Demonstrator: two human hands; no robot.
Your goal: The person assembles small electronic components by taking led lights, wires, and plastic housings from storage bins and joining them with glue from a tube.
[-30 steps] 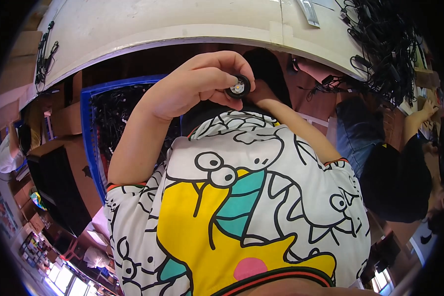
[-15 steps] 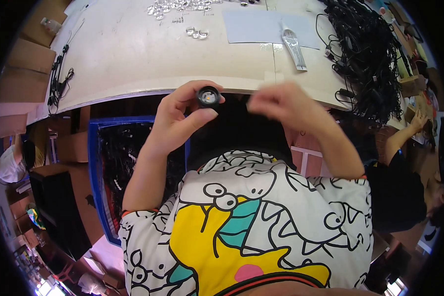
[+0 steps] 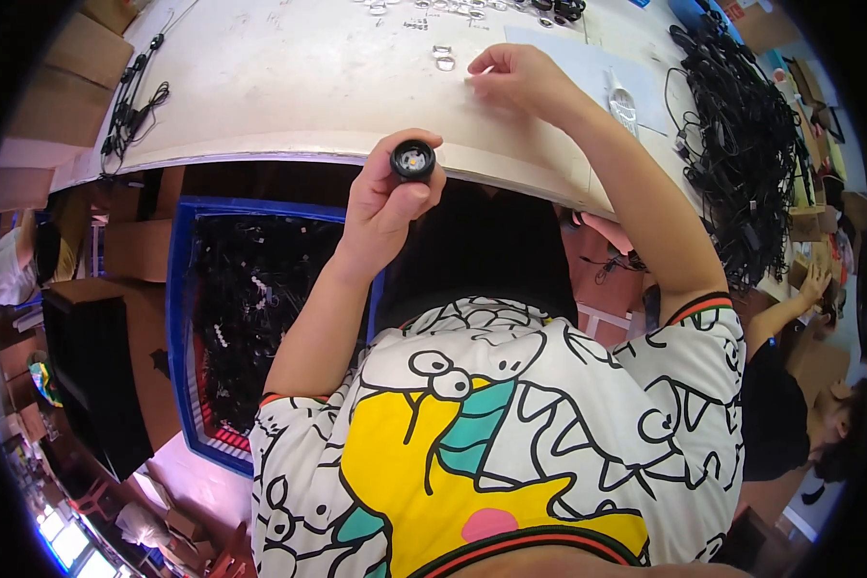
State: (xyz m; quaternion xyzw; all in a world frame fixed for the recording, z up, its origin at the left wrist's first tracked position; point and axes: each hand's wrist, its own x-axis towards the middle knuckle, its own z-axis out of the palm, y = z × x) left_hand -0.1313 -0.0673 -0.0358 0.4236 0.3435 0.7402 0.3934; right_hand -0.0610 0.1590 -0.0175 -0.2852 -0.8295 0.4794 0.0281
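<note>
at the far left, brown cardboard boxes are stacked beside the white worktable, and a thin bundle of black cables lies along the table's left end. below the table edge stands a blue plastic crate, filled with a dark tangle of black parts, too jumbled to tell apart.

next comes the left hand, raised just in front of the table edge, its thumb and fingers clamped around a black cylindrical lamp housing. the housing's open round end faces up toward the camera — a pale disc with a small yellow spot shows inside.

farther up the tabletop lie two small clear lenses, apart from a scatter of similar clear pieces near the top edge. just right of the two is the right hand, fingers bent over the table — whether the fingertips meet or pinch anything, i cannot tell.

beyond its forearm, a silvery tube rests on a pale sheet, and a big heap of black cables covers the table's right end.
</note>
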